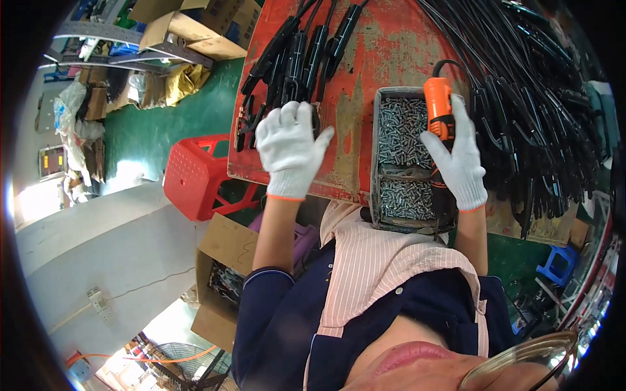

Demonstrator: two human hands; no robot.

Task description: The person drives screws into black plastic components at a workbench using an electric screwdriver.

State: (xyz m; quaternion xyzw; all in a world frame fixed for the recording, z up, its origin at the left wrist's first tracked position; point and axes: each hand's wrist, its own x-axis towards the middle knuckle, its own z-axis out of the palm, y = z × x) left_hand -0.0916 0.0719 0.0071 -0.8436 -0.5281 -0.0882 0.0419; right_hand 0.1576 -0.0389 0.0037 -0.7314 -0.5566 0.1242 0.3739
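My left hand [287,146], in a white knit glove, is over the left part of the red table, thumb spread and fingers a little bent. Its fingertips reach the near end of a bunch of black tong-like holders with cables [297,58]; nothing shows gripped. My right hand [460,159], gloved too, lies over an orange and black electric screwdriver [438,98]. Its thumb and straight fingers are apart on either side of the tool, touching it but not visibly closed round it. Below is a grey divided box [376,156] of small screws [403,133]; the hand hides the screwdriver's middle.
A large heap of black cabled holders [535,143] covers the table's right side. A red plastic stool [195,179] stands left of the worn red table [352,156]. An open cardboard box [225,241] with metal parts sits near my left elbow. Shelving [111,29] stands far left.
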